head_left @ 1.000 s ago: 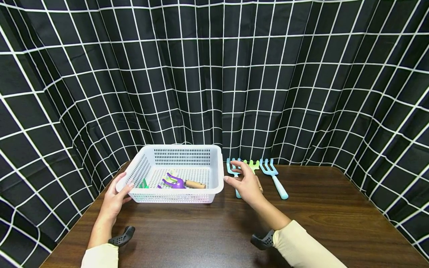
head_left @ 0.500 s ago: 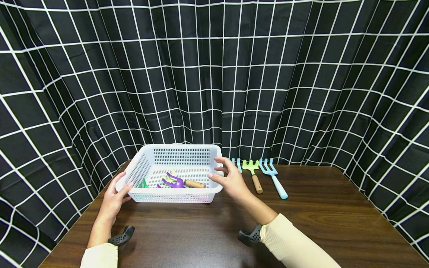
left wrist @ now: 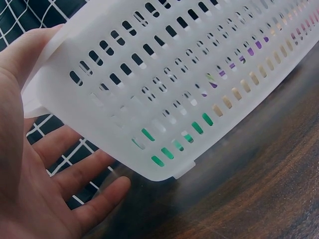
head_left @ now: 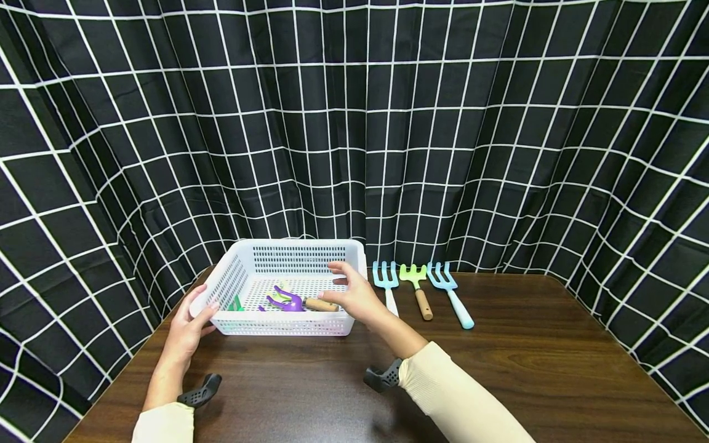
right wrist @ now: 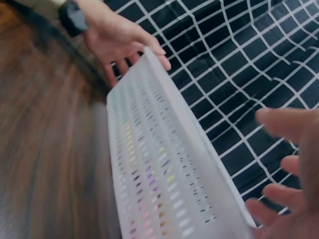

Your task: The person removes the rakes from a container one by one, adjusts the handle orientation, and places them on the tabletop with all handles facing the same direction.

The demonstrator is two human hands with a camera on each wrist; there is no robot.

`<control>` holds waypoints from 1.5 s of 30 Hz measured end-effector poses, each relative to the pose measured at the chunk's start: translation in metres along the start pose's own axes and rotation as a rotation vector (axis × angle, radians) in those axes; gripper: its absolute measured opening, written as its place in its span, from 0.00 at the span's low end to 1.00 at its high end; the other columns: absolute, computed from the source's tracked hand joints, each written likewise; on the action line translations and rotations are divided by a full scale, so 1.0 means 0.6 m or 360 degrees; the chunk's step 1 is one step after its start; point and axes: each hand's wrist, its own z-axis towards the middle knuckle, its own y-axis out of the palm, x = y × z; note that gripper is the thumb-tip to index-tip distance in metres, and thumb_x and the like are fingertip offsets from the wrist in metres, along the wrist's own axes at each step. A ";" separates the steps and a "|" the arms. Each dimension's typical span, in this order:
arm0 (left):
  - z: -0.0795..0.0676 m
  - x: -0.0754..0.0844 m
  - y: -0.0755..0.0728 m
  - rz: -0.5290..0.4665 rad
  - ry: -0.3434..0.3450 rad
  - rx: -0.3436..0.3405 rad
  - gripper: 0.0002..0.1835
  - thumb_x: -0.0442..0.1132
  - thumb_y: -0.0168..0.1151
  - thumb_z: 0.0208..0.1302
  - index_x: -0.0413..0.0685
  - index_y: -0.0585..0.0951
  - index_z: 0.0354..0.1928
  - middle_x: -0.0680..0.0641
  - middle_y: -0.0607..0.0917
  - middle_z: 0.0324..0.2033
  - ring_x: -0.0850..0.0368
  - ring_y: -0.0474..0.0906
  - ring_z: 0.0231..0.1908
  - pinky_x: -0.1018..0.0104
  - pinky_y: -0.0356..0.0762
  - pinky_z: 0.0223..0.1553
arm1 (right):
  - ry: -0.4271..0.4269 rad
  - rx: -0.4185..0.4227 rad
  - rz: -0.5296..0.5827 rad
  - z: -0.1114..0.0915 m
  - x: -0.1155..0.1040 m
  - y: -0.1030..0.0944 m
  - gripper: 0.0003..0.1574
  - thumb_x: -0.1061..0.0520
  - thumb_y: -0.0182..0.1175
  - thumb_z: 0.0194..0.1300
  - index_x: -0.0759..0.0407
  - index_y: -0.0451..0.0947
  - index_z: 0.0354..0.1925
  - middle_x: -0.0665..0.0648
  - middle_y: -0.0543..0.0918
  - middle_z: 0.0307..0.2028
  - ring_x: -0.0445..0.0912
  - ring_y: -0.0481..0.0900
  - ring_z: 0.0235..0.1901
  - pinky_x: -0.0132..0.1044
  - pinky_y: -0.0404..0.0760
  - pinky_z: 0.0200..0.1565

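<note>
A white perforated plastic basket sits on the table. My left hand holds its left end, thumb over the rim and the other fingers spread outside the wall in the left wrist view. My right hand hovers over the basket's right end, thumb and fingers apart with nothing between them. Below its thumb lies a wooden handle. Beside that handle are a purple two-pronged piece and a green piece. The front wall partly hides these things.
Right of the basket lie a blue hand fork with a pale handle, a green hand fork with a wooden handle, and another blue hand fork. A black curtain with a white grid stands behind the dark wooden table.
My right hand has moved left from in front of the left blue hand fork to over the basket's right end, uncovering the forks. My left hand has stayed on the basket.
</note>
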 end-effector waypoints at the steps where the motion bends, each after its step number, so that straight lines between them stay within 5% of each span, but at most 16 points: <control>1: 0.000 0.000 0.000 -0.0001 0.0010 0.0004 0.33 0.40 0.58 0.71 0.47 0.56 0.73 0.63 0.76 0.44 0.73 0.76 0.39 0.67 0.78 0.38 | 0.0007 -0.0017 -0.0052 0.005 -0.001 0.003 0.40 0.55 0.71 0.55 0.56 0.68 0.64 0.61 0.72 0.61 0.58 0.73 0.57 0.50 0.74 0.53; 6: -0.004 -0.002 0.002 -0.0010 0.0019 0.0001 0.33 0.40 0.57 0.71 0.45 0.57 0.73 0.61 0.76 0.45 0.72 0.76 0.39 0.67 0.79 0.38 | 0.0110 -0.0118 -0.0192 0.026 -0.004 0.015 0.39 0.56 0.71 0.55 0.59 0.69 0.63 0.65 0.73 0.60 0.61 0.74 0.55 0.50 0.74 0.52; 19: -0.003 -0.002 -0.001 0.0035 -0.0003 0.0012 0.33 0.41 0.57 0.71 0.47 0.56 0.74 0.62 0.74 0.44 0.72 0.76 0.38 0.66 0.79 0.39 | 0.0287 -0.0271 -0.0175 0.059 0.007 0.033 0.27 0.59 0.69 0.55 0.62 0.75 0.53 0.69 0.77 0.53 0.55 0.77 0.47 0.45 0.77 0.44; 31: -0.005 -0.002 0.003 -0.0022 0.0004 0.0004 0.33 0.40 0.58 0.71 0.47 0.57 0.73 0.59 0.76 0.46 0.72 0.76 0.39 0.65 0.78 0.39 | 0.0393 -0.0469 -0.0540 0.079 0.028 0.046 0.30 0.51 0.65 0.60 0.65 0.75 0.57 0.62 0.79 0.54 0.51 0.74 0.52 0.44 0.69 0.56; 45: -0.004 0.006 0.001 0.0029 -0.0024 -0.0005 0.34 0.41 0.57 0.71 0.49 0.56 0.74 0.58 0.76 0.47 0.72 0.76 0.39 0.63 0.78 0.42 | 0.0389 -0.0765 -0.0874 0.087 0.035 0.051 0.28 0.44 0.59 0.65 0.58 0.77 0.57 0.58 0.78 0.54 0.50 0.73 0.54 0.45 0.68 0.57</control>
